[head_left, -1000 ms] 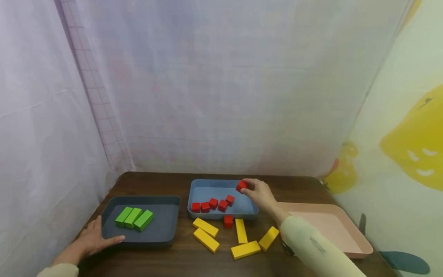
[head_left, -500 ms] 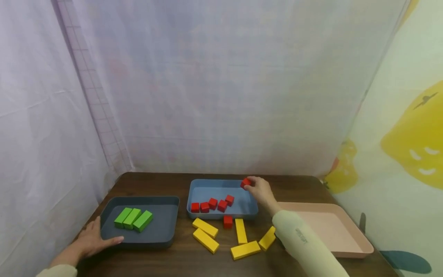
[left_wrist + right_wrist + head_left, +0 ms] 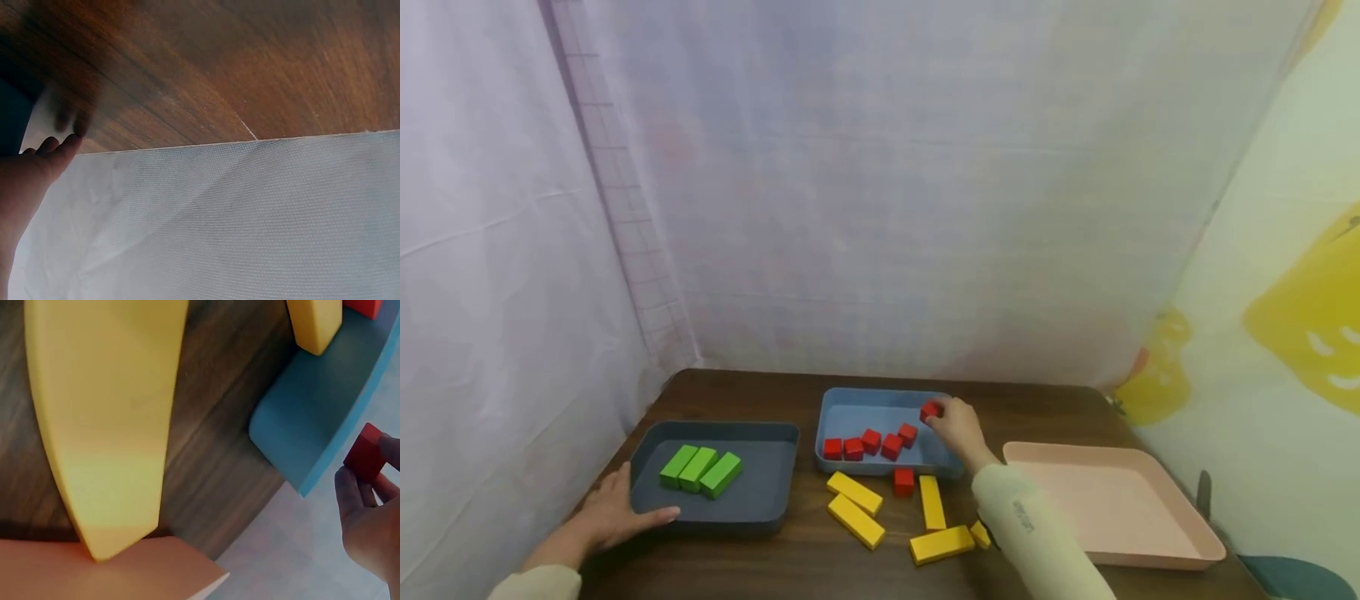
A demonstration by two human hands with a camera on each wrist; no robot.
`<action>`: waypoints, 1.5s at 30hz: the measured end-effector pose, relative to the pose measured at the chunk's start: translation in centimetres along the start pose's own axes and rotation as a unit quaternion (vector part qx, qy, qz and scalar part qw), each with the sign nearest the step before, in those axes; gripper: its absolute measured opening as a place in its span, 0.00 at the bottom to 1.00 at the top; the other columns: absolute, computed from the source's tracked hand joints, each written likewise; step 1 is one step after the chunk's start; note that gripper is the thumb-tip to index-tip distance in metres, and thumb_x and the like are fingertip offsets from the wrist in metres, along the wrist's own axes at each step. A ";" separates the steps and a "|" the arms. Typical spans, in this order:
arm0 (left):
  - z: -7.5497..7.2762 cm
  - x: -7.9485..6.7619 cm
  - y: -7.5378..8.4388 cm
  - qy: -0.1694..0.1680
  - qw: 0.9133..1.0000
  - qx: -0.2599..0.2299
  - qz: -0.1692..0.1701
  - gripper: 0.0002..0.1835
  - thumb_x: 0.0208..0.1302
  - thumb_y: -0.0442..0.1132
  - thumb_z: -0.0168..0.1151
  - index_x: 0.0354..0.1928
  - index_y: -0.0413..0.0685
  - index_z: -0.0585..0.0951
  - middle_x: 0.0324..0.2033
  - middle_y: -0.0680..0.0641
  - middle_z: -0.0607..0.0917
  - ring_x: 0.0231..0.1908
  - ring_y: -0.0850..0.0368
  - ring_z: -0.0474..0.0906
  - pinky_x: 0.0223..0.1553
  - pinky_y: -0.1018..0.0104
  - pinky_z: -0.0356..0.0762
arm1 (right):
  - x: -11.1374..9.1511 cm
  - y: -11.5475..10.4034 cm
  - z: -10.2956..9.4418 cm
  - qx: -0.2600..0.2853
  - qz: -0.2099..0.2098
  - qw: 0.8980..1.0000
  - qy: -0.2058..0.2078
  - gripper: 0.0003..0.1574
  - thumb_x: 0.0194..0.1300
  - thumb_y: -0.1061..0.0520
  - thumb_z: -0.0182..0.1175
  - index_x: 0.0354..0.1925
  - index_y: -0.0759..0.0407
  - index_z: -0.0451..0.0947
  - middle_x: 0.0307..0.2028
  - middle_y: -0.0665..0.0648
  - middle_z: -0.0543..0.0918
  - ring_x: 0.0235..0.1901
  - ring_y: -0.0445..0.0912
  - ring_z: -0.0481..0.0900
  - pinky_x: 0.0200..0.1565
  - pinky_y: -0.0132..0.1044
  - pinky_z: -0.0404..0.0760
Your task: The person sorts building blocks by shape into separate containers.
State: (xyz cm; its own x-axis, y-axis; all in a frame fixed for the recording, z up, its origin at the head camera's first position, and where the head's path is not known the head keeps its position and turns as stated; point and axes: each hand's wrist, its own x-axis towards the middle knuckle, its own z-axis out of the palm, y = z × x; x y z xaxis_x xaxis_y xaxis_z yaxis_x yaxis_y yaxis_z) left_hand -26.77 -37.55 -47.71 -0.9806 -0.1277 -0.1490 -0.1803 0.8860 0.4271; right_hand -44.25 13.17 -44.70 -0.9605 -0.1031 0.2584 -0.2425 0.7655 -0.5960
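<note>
- A pale cloth [image 3: 880,208] hung behind everything, as the largest thing in the view.
- In front of it stood a brown wooden table [image 3: 805,567].
- At the right side of this table lay a pink tray [image 3: 1120,500], with a pale sleeve [image 3: 1037,533] near its left edge.
- At the left side was a dark grey tray [image 3: 767,479].
- Between these two, and farther back, was a blue tray [image 3: 857,410], the smallest of the three.
- The left hand [image 3: 613,512] was at the near left corner of the dark grey tray; its fingers were spread and relaxed, and its thumb reached along the near rim.
- The right hand [image 3: 958,427] was at the right end of the blue tray, its thumb and fingers pinching one cube.
- Five yellow blocks [image 3: 942,545] lay on the table in front of the blue tray, one partly hidden by the sleeve.
- Three green blocks [image 3: 698,469] lay side by side in the dark grey tray.
- Smallest were the red cubes: five loose cubes [image 3: 892,447] inside the blue tray, one single cube [image 3: 904,482] on the table just before it, and the pinched cube [image 3: 930,411] at its far right part; whether this last one touched the tray, I could not tell.
</note>
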 end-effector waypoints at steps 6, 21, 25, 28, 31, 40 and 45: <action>0.1 0.1 0.2 -0.003 1.000 -0.005 0.007 0.73 0.52 0.73 0.64 0.66 0.11 0.40 0.63 0.09 0.45 0.62 0.10 0.44 0.61 0.24 0.50 | -0.1 0.5 0.7 -0.033 -0.013 0.999 0.021 0.16 0.61 0.61 0.64 0.47 0.67 0.83 0.36 0.61 0.85 0.34 0.55 0.79 0.41 0.51 0.79; -0.1 0.2 -0.1 0.008 1.000 0.004 0.017 0.72 0.52 0.73 0.64 0.66 0.11 0.41 0.62 0.08 0.46 0.61 0.10 0.45 0.61 0.24 0.51 | -0.1 0.9 0.1 -0.010 -0.008 1.000 0.009 0.25 0.64 0.62 0.56 0.58 0.72 0.77 0.51 0.70 0.82 0.54 0.63 0.79 0.56 0.57 0.75; 0.0 0.2 -0.1 0.007 1.000 0.004 0.015 0.73 0.52 0.73 0.64 0.66 0.11 0.41 0.61 0.08 0.47 0.61 0.10 0.46 0.61 0.24 0.51 | -0.3 1.1 -0.6 0.002 -0.021 1.000 0.009 0.24 0.66 0.62 0.57 0.58 0.72 0.77 0.50 0.70 0.83 0.52 0.62 0.80 0.54 0.56 0.77; 0.0 0.1 0.0 0.009 1.000 0.004 0.014 0.72 0.52 0.73 0.64 0.66 0.11 0.41 0.61 0.08 0.47 0.61 0.10 0.46 0.61 0.24 0.51 | -0.5 0.9 -1.2 0.026 -0.017 1.000 -0.001 0.24 0.68 0.61 0.58 0.60 0.71 0.75 0.52 0.70 0.82 0.53 0.61 0.80 0.54 0.55 0.78; 0.0 0.0 0.0 0.009 1.000 0.004 0.013 0.73 0.52 0.73 0.64 0.66 0.11 0.41 0.61 0.08 0.47 0.61 0.10 0.46 0.61 0.24 0.51 | -0.9 0.6 -1.7 0.055 -0.007 0.998 -0.016 0.26 0.69 0.61 0.59 0.62 0.70 0.74 0.55 0.69 0.80 0.54 0.60 0.79 0.54 0.54 0.78; -0.1 -0.1 0.0 -0.001 1.000 0.003 0.005 0.73 0.52 0.73 0.64 0.65 0.11 0.41 0.61 0.08 0.46 0.60 0.10 0.45 0.61 0.24 0.51 | -2.8 -0.3 -2.0 0.075 -0.036 0.996 -0.041 0.24 0.68 0.60 0.62 0.60 0.69 0.77 0.54 0.65 0.82 0.52 0.58 0.81 0.52 0.51 0.81; -0.2 0.0 0.1 -0.006 1.000 0.003 -0.006 0.73 0.51 0.74 0.64 0.66 0.12 0.41 0.61 0.08 0.46 0.61 0.10 0.45 0.61 0.24 0.50 | -4.2 -0.8 -2.0 0.094 -0.050 0.992 -0.060 0.24 0.67 0.58 0.65 0.59 0.66 0.78 0.53 0.63 0.84 0.51 0.55 0.82 0.50 0.48 0.82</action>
State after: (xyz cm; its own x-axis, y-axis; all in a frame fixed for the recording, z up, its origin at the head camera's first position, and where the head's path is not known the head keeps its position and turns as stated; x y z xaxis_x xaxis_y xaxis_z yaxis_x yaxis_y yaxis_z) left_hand -26.82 -37.52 -47.52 -0.9772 -0.1327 -0.1655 -0.1917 0.8867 0.4206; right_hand -39.71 14.22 -43.80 -0.9373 -0.2559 0.2367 -0.3468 0.6163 -0.7070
